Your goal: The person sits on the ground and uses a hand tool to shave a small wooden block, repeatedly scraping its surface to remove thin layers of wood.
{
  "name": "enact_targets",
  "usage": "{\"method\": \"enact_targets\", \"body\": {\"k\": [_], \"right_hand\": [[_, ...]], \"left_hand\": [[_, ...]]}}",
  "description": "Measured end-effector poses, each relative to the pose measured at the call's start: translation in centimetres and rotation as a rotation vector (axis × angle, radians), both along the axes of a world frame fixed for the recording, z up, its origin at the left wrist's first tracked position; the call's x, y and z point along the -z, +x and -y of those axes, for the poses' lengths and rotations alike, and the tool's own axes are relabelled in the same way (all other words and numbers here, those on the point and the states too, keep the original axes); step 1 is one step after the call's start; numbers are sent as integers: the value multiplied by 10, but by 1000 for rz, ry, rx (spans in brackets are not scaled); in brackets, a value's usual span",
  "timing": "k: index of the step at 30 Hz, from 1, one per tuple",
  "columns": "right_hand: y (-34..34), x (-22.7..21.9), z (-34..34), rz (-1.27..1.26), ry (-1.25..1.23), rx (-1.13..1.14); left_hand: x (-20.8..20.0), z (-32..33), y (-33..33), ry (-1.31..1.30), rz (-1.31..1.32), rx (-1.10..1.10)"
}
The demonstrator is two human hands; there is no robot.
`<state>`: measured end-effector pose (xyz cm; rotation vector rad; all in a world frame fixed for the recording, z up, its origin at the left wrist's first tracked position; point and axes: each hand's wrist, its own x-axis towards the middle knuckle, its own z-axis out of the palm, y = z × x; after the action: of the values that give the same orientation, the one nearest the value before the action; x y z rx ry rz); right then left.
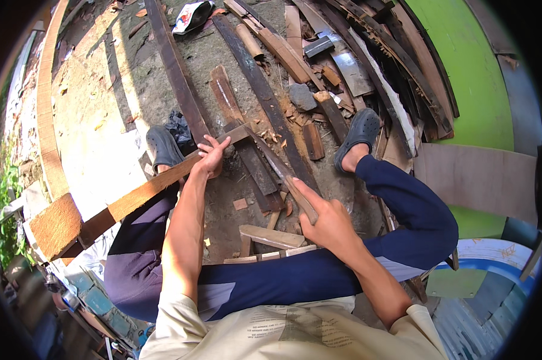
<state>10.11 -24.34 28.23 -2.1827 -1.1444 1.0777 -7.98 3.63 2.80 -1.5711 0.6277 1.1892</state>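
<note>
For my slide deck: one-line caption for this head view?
Left hand steadies a wooden strip while right hand holds a blade against it.

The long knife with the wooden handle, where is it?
In the head view, the long knife with a wooden handle is in the right hand, its blade tip touching the brown wooden plank held by the left hand.
</note>
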Motion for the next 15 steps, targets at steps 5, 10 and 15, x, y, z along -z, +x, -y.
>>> {"method": "enact_targets", "body": {"k": [5,10,15], "right_hand": [[3,57,-62,24,-96,3],[-13,20,2,-6,-12,-19],[-6,53,-12,34,45,9]], "left_hand": [[-32,12,23,50,-77,165],[48,8,-23,-430,498,-1768],[-5,6,4,-824,594,-2648]]}}
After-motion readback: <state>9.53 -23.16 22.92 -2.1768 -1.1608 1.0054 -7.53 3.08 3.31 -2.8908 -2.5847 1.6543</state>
